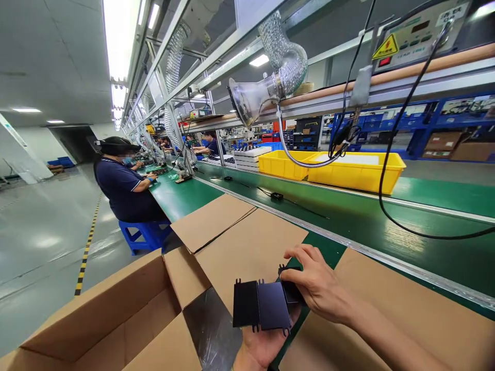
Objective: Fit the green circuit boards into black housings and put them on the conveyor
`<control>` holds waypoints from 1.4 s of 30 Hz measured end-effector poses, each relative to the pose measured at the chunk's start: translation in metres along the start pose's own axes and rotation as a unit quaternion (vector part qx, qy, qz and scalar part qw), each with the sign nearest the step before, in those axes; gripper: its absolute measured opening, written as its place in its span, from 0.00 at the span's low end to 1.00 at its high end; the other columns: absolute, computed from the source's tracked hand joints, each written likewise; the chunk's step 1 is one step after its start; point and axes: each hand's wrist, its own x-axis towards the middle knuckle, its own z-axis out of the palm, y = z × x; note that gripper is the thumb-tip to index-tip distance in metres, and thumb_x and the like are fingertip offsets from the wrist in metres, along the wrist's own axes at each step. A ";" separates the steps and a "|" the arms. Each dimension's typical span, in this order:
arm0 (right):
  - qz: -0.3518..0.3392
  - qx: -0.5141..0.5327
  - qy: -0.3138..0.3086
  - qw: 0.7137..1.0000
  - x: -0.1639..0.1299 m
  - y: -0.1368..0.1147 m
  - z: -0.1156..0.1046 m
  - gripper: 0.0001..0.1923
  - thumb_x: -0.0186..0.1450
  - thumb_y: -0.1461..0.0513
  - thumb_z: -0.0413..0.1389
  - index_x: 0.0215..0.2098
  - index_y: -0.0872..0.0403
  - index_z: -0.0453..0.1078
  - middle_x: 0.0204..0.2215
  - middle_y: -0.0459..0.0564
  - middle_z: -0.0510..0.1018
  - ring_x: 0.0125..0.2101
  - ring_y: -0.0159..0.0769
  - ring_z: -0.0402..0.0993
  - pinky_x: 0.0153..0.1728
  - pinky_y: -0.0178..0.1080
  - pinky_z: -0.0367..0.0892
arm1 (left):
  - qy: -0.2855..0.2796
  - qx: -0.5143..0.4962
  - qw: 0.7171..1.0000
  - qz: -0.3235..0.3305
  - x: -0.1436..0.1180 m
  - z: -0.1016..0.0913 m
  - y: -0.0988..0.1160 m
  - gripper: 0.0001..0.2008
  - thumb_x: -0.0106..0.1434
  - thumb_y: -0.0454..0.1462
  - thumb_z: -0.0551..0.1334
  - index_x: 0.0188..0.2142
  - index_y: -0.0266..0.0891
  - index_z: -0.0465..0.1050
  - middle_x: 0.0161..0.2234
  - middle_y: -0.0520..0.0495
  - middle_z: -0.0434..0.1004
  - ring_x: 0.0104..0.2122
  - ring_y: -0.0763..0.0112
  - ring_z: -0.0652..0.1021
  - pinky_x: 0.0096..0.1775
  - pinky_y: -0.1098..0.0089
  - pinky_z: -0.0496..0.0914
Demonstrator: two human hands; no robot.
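My left hand is palm up at the bottom middle, holding flat black rectangular pieces with slotted tabs at their ends. One matte black piece lies beside a second, slightly bluish black piece. The fingers of that hand are mostly hidden beneath them. To the right, my right hand grips a third black piece between thumb and fingers, right against the others. Under and around both hands are flat cardboard flaps.
An open cardboard box stands at lower left, and another cardboard sheet at right. Beyond runs a green conveyor with small black cabled devices. Yellow bins, a fume hose and a hanging black cable are behind. A co-worker sits left.
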 end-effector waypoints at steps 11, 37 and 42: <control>0.119 -0.008 0.058 0.991 -0.078 -0.025 -0.073 0.15 0.65 0.70 0.45 0.42 0.53 0.70 0.42 0.54 0.68 0.43 0.41 0.61 0.43 0.45 0.63 | -0.044 0.653 0.752 -0.082 0.055 0.061 0.024 0.20 0.63 0.45 0.51 0.23 0.41 0.75 0.31 0.42 0.79 0.37 0.63 0.78 0.39 0.65 0.74; 0.598 -0.480 0.201 0.609 -0.386 -0.019 -0.206 0.20 0.62 0.52 0.55 0.48 0.56 0.69 0.38 0.58 0.76 0.43 0.56 0.69 0.39 0.55 0.68 | -0.438 0.775 0.454 -0.050 0.136 0.095 -0.135 0.11 0.64 0.43 0.57 0.42 0.45 0.72 0.57 0.40 0.64 0.59 0.51 0.64 0.55 0.49 0.64; 0.405 -0.478 0.337 0.703 -0.313 -0.063 -0.195 0.14 0.64 0.58 0.57 0.47 0.53 0.69 0.40 0.53 0.74 0.42 0.44 0.69 0.44 0.48 0.67 | -0.429 0.600 0.650 -0.181 0.152 0.166 -0.186 0.18 0.62 0.49 0.60 0.46 0.42 0.70 0.55 0.39 0.67 0.55 0.55 0.68 0.55 0.54 0.63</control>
